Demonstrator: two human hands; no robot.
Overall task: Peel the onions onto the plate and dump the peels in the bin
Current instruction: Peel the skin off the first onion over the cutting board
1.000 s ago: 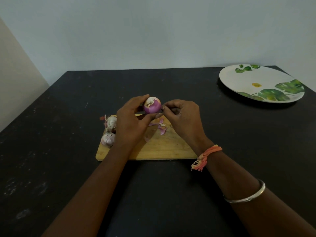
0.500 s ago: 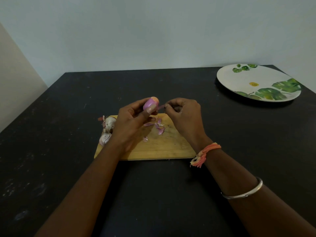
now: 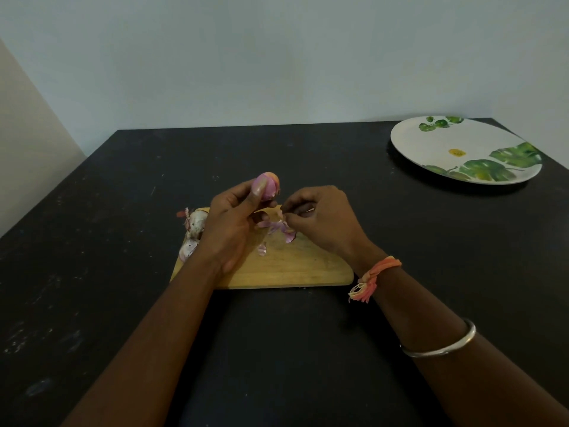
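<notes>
Purple onion (image 3: 265, 185), likely slippery, is sitting clamped in my left hand (image 3: 229, 223), frame centre. My right hand (image 3: 320, 217) is pinching brittle peel (image 3: 281, 214) edgewise.

back wall (image 3: 277, 57): pale blue-grey | side wall (image 3: 24, 134): beige | table (image 3: 92, 241): black, scuffed | light: dim

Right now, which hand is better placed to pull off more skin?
Probably the right. The left hand grips the onion above the board; the right hand sits just beside it, fingers curled.
</notes>
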